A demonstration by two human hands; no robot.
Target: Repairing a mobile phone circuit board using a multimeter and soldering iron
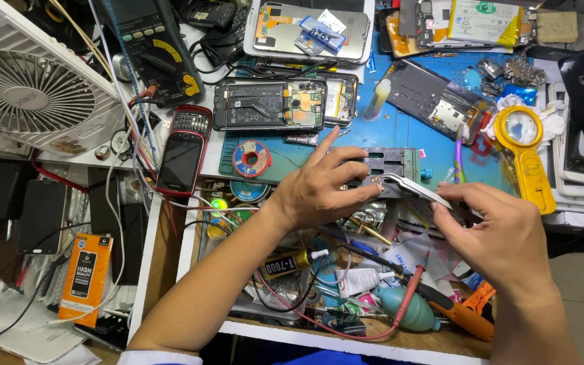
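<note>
Two hands [322, 186] [501, 233] on metal holder [390, 162]

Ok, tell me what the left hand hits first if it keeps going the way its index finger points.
Probably the opened phone above the left hand; height above the mat is unclear.

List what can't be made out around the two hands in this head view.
- What the curved metal tweezers grip: the tip is too small, against the left hand.
- Grey metal holder: partly covered by the left hand's fingers.
- Tweezers' rear end: hidden inside the right hand.
- Open drawer: contents tangled, hidden under both forearms.
</note>
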